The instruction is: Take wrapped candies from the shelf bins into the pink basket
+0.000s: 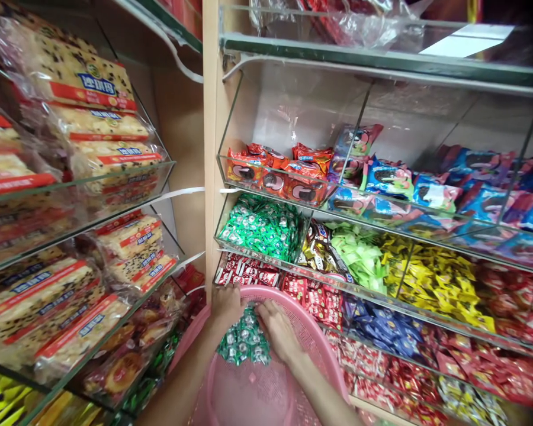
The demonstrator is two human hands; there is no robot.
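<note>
Both my hands are cupped together over a pink plastic basket [324, 349] low in the middle of the view. My left hand [225, 307] and my right hand [279, 330] hold a heap of small green wrapped candies [245, 342] between them, just above the basket's mesh. Directly above, a glass shelf bin is full of the same green candies [262, 226].
Glass-fronted shelves on the right hold orange cookie packs [275, 171], blue and pink packs [426, 192], light green [359, 254], yellow [439, 278] and red candies [510, 296]. Shelves on the left hold wrapped nougat bars [89, 89]. A wooden post [209, 118] divides the two units.
</note>
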